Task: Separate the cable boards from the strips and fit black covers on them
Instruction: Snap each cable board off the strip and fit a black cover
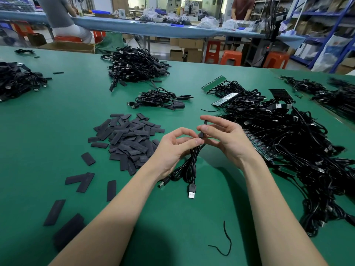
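At frame centre, the left hand (173, 148) is pinching the cable (192, 166) while the right hand (223, 135) is pinching the black cover (202, 131); sliding straight along the board likely seats it squarely.

1. Both forearms are bare and enter from the bottom edge, converging toward the centre of the view.
2. The left hand (173, 145) sits palm-up, tilted toward the right, with the wrist slightly bent.
3. The left thumb and index finger curl inward and pinch the lower end of a black cover (202, 131); the other left fingers are loosely curled beneath.
4. The right hand (225, 138) faces the left hand, palm turned leftward.
5. The right thumb and index finger pinch the same cover higher up; the index finger extends above the thumb.
6. The remaining right fingers are partly curled, apart from the cover.
7. The fingertips of both hands nearly touch.
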